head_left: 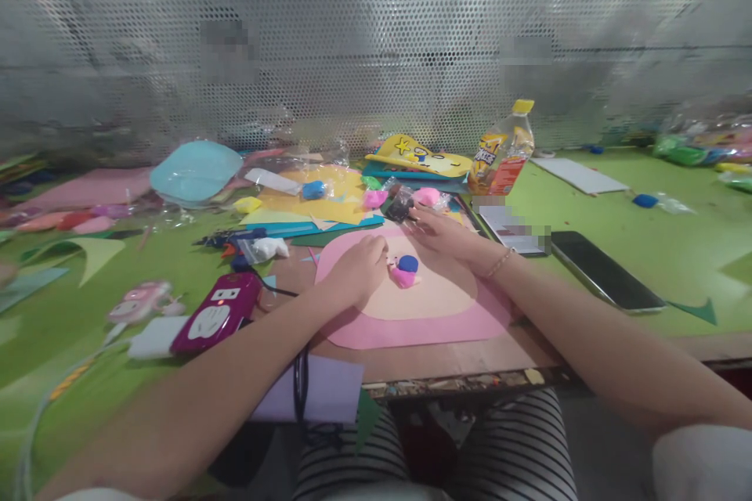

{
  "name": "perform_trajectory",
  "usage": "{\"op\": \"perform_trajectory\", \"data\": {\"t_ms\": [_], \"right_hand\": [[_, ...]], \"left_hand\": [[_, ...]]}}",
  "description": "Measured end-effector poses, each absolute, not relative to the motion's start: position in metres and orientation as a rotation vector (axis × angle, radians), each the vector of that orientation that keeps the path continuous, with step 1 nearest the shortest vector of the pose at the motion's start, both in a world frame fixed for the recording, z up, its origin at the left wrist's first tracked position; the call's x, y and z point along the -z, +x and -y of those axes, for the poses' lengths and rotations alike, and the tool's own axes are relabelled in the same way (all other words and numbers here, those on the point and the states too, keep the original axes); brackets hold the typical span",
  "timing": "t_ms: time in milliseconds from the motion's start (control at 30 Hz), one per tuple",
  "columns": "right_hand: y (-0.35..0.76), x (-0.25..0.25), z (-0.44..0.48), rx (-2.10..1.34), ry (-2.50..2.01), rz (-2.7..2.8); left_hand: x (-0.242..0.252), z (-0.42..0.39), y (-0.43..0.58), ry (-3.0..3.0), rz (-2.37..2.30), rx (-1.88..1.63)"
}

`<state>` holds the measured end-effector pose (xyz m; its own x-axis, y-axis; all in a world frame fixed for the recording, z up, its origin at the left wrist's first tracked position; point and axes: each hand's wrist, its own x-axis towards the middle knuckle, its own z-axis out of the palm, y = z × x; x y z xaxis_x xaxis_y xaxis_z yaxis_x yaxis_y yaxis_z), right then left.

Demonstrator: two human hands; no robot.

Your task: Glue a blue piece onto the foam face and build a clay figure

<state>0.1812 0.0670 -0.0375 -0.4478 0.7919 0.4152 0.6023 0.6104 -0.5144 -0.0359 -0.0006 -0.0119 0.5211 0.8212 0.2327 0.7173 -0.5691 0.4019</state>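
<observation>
A peach foam sheet on a pink foam sheet [411,333] lies before me. On it sits a small clay figure [405,272] with a blue top and a pink lower part. My left hand [365,268] rests just left of the figure, its fingers curled together; whatever they hold, if anything, is hidden. Reaching past the figure, my right hand [440,233] has its fingers stretched toward a plastic-wrapped black clay lump [398,203], with the fingertips at its right edge. Pink clay lumps [426,196] and a green one [371,182] lie close by.
Left of the sheets are a purple power strip [217,311], a black cord and a white clay packet [267,249]. A phone [605,270] and a drink bottle [504,149] stand to the right. Behind are yellow foam pieces [417,155] and a perforated metal screen [376,31].
</observation>
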Motion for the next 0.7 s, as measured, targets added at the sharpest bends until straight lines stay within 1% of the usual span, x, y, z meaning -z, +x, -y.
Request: {"op": "perform_trajectory", "data": {"t_ms": [67,133,400,700], "right_hand": [[0.182,0.040,-0.071,-0.275,-1.098,2.206],[0.181,0.038,-0.070,-0.199,-1.099,2.205],[0.172,0.011,-0.043,-0.275,-1.016,2.413],[0.170,0.010,-0.040,-0.323,-1.102,2.420]], "left_hand": [[0.013,-0.001,-0.033,2.366,-1.376,-0.623],[0.013,-0.001,-0.032,2.360,-1.370,-0.607],[0.015,0.003,-0.032,2.621,-1.281,-0.648],[0.014,0.004,-0.033,2.731,-1.260,-0.599]]}}
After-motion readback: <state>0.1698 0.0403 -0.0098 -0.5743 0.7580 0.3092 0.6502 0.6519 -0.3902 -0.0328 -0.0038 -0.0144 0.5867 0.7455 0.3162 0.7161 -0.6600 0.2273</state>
